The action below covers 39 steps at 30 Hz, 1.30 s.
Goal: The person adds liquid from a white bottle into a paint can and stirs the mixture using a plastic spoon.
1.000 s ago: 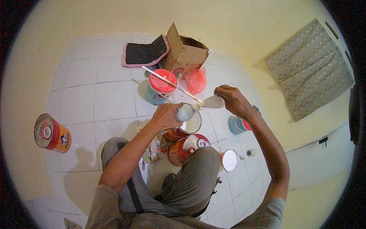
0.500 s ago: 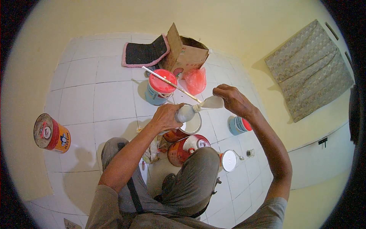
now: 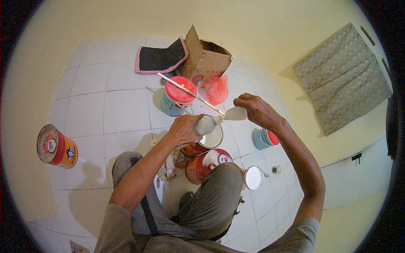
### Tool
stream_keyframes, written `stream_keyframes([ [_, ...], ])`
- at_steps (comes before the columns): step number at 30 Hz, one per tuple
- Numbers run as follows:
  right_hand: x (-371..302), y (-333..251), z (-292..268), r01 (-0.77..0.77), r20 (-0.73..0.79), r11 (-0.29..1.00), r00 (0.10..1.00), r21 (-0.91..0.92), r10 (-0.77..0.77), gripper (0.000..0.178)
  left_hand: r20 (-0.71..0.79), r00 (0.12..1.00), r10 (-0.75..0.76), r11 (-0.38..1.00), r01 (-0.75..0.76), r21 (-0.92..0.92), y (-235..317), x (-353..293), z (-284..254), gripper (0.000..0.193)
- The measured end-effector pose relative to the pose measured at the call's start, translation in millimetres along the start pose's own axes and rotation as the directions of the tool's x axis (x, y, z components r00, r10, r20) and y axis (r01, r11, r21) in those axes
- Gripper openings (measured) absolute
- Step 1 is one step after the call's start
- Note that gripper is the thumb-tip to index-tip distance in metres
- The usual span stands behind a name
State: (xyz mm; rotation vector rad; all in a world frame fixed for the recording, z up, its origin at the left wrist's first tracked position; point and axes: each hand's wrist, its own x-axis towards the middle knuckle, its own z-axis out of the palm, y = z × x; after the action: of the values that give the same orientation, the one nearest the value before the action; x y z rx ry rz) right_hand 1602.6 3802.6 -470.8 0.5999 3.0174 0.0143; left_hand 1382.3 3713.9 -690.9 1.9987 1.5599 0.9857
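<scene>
My left hand (image 3: 184, 129) is wrapped round a pale plastic bottle (image 3: 206, 125), whose neck tilts toward the right. My right hand (image 3: 258, 110) pinches the wide end of a whitish, translucent funnel-shaped piece (image 3: 235, 114); its narrow end meets the bottle's mouth. Both are held above an open paint can (image 3: 216, 138) with pale contents, partly hidden by the bottle. A long thin stick (image 3: 185, 89) lies across the red lid of a blue bucket (image 3: 172, 105), its lower end close to the bottle neck.
A red drum (image 3: 196, 168) stands by my knee, with a white-lidded can (image 3: 253, 177) and spoon (image 3: 265, 173) to its right. A small blue bucket (image 3: 262, 139) and jar (image 3: 276, 169) are farther right. An orange-red can (image 3: 63, 149) stands left; a cardboard box (image 3: 211, 63) is behind.
My right hand has shifted very slightly left, with the funnel-shaped piece still at the bottle's mouth. Everything else looks the same.
</scene>
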Motion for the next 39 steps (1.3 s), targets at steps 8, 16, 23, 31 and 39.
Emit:
stream_keyframes([
  [8,2.2,-1.6,0.0,0.084,-0.075,0.996,0.994,-0.011,-0.084,0.032,0.018,1.000,-0.018,1.000,0.018,0.005,2.4,1.0,0.4,0.097],
  [16,8.6,-12.1,-10.6,0.054,0.066,0.997,0.997,-0.056,-0.050,0.033,0.018,0.999,-0.028,1.000,0.028,0.006,3.1,1.5,-0.4,0.095],
  [23,13.2,-9.3,-10.1,0.071,0.114,0.989,0.992,-0.128,-0.056,0.035,-0.002,1.000,-0.009,1.000,0.009,-0.009,1.4,1.9,1.0,0.094],
  [31,15.2,-6.8,-9.4,0.119,0.106,0.980,0.989,-0.160,-0.102,0.038,0.008,1.000,-0.003,1.000,0.003,0.003,6.1,1.7,-2.9,0.094],
  [39,17.6,-12.9,-11.4,0.128,0.128,0.978,0.986,-0.166,-0.107,0.031,0.032,0.999,-0.030,1.000,0.030,0.002,6.4,0.3,-6.6,0.094],
])
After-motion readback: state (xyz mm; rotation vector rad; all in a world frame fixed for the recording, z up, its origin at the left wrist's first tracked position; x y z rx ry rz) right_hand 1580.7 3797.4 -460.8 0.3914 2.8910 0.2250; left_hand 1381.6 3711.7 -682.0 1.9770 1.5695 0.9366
